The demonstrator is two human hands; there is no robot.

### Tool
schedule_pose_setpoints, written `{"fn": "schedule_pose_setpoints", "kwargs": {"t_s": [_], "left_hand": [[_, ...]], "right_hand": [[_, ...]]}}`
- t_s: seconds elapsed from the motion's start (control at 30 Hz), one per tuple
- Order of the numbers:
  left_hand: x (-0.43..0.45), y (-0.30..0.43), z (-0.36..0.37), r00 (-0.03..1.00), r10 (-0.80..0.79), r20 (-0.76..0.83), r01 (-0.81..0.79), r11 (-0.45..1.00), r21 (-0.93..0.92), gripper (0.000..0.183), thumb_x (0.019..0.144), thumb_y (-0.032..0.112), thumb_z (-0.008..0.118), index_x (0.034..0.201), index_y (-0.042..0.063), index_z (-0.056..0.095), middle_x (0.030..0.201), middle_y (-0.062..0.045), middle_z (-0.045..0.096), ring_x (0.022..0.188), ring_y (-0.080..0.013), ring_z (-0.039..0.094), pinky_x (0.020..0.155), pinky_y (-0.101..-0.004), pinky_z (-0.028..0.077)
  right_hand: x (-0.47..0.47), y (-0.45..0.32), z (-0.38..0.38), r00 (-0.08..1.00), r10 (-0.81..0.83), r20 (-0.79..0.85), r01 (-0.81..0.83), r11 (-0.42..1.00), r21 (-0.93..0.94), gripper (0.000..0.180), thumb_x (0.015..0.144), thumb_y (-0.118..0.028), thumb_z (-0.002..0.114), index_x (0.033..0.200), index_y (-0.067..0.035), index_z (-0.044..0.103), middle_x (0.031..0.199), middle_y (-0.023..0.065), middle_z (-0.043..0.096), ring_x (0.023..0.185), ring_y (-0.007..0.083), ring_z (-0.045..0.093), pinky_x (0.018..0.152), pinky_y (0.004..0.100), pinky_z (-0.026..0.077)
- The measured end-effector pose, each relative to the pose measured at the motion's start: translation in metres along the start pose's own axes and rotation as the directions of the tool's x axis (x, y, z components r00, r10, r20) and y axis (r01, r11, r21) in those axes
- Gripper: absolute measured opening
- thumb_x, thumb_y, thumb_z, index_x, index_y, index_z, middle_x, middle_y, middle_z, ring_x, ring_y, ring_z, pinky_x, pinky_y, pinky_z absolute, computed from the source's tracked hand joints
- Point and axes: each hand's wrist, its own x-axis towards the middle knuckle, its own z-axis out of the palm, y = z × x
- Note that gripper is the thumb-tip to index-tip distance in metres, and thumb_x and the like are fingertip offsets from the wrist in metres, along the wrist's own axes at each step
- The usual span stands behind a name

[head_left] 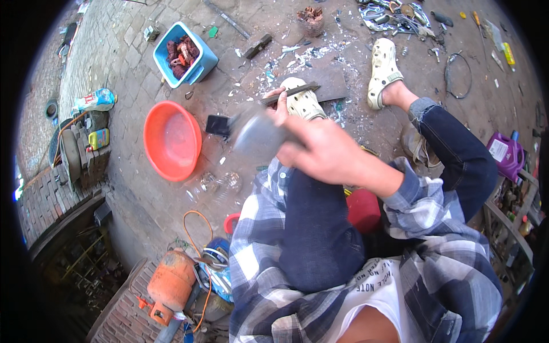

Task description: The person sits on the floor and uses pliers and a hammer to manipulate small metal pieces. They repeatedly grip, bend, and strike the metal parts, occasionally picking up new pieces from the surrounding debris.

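My right hand grips a heavy grey metal tool, too blurred to identify exactly. Just beyond it, my left hand holds a flat dark metal bar, which extends across the toe area of a cream clog. The blurred tool and my right hand partly hide the left hand. Beside that clog lies a dark flat plate on the ground, with pale fragments scattered around it. A phone-like black object lies left of the blurred tool. Whether the tool touches the bar cannot be told.
A red basin and a blue bucket of reddish-brown pieces stand at left. A hammer head lies beyond my hands. Metal tools lie at upper right, and an orange gas cylinder is at lower left.
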Motion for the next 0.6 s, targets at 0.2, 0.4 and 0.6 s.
{"fn": "schedule_pose_setpoints", "kwargs": {"t_s": [0.2, 0.4, 0.6], "left_hand": [[-0.02, 0.021, 0.015, 0.996, 0.081, 0.024, -0.079, 0.995, -0.06, 0.017, 0.083, -0.005, 0.061, 0.099, -0.001, 0.059, 0.099, -0.009, 0.064, 0.09, -0.0163, 0.059, 0.087, -0.0293, 0.045], [-0.032, -0.003, 0.004, 0.995, 0.093, 0.041, -0.092, 0.995, -0.041, 0.017, 0.083, -0.007, 0.06, 0.099, -0.002, 0.059, 0.099, -0.011, 0.063, 0.091, -0.0173, 0.059, 0.088, -0.0302, 0.046], [-0.034, -0.006, -0.005, 0.996, 0.074, 0.051, -0.073, 0.997, -0.02, 0.017, 0.083, -0.008, 0.06, 0.098, -0.002, 0.058, 0.099, -0.012, 0.063, 0.093, -0.0183, 0.059, 0.089, -0.0312, 0.046]], "right_hand": [[0.031, 0.025, 0.026, 0.96, 0.237, 0.15, -0.15, 0.885, -0.441, 0.054, 0.083, -0.042, 0.061, 0.11, 0.004, 0.05, 0.088, 0.0257, 0.062, 0.066, 0.0387, 0.062, 0.059, 0.0438, 0.051], [0.02, 0.047, 0.029, 0.981, 0.183, 0.058, -0.127, 0.846, -0.517, 0.052, 0.087, -0.043, 0.055, 0.105, 0.005, 0.053, 0.091, 0.0253, 0.063, 0.068, 0.0355, 0.065, 0.061, 0.0431, 0.052], [0.015, 0.008, 0.035, 0.991, -0.11, 0.08, 0.135, 0.874, -0.468, 0.045, 0.081, -0.043, 0.062, 0.081, 0.002, 0.055, 0.09, 0.028, 0.057, 0.064, 0.0397, 0.062, 0.052, 0.045, 0.05]]}}
